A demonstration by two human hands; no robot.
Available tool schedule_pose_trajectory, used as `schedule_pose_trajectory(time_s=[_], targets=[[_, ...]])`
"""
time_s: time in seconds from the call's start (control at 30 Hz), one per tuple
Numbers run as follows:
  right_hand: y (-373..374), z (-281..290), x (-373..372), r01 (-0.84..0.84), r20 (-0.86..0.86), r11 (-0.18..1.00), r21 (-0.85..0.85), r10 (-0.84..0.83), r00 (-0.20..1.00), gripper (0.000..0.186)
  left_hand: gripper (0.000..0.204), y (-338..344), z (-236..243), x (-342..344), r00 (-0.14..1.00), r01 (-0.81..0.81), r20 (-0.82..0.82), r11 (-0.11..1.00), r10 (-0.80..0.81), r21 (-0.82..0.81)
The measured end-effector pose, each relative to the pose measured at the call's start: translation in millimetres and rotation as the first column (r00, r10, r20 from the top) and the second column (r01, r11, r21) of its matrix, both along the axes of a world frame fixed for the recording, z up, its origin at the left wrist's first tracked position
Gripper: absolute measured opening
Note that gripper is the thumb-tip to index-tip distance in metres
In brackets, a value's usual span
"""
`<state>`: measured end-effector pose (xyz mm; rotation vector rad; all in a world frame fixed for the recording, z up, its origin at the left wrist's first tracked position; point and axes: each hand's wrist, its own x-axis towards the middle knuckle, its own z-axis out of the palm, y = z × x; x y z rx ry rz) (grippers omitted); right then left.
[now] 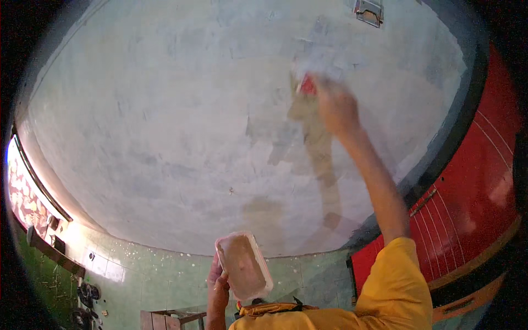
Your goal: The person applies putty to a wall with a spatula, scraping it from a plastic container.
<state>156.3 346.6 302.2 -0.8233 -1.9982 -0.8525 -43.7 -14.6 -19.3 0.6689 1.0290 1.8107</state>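
Observation:
My right hand [338, 109], arm stretched up and smeared by motion, grips a red putty scraper [308, 84] against the pale, patchy wall [165, 110]. The scraper's blade is too blurred to make out. Darker streaks and a shadow of my arm lie on the wall below it. Low in front of my body, my left hand [218, 284] holds a pinkish-white rectangular plastic tub [263, 258] by its left side, with the thumb at the rim. A greyish-beige layer covers the tub's inside, tilted toward me.
A metal-framed fitting [368, 13] is on the upper wall. To the right stands a red door-like panel [484, 181] beside a dark border. A wooden stool or bench [159, 320] stands at the lower left on spattered green floor tiles [181, 269]. Dark objects [88, 294] lie farther left.

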Motion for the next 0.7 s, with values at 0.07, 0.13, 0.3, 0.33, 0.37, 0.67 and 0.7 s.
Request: schedule_pose_trajectory(time_s=[0.07,0.13,0.3,0.33,0.37,0.67,0.7], targets=[[1,-64,-1,-0.092,0.052,0.993,-0.068,0.095,0.994,0.040,0.083,8,3,3,1.000,0.010,0.022,0.999,-0.011,0.033],[-9,-104,-1,-0.229,0.070,0.972,-0.042,0.232,0.970,0.037,0.081,5,4,6,0.998,0.011,0.053,0.999,-0.013,0.045],[-20,-20,16,-0.197,-0.086,0.974,-0.115,0.188,0.978,0.032,0.076,11,5,-6,0.998,0.049,0.027,0.998,-0.050,0.036],[-15,14,21,-0.130,-0.103,0.990,-0.052,0.124,0.987,0.032,0.076,11,9,-5,0.999,0.048,0.023,0.998,-0.048,0.038],[-10,45,26,-0.055,-0.121,0.998,0.005,0.055,0.991,0.031,0.078,8,13,-3,0.999,0.040,0.029,0.999,-0.040,0.001],[-3,-34,12,-0.120,0.121,0.991,-0.059,0.126,0.985,0.038,0.079,30,14,6,0.998,0.046,0.053,0.999,-0.047,0.027],[-12,-43,12,-0.122,0.124,0.991,-0.063,0.129,0.984,0.038,0.078,30,9,6,0.997,0.043,0.057,0.998,-0.045,0.037]])
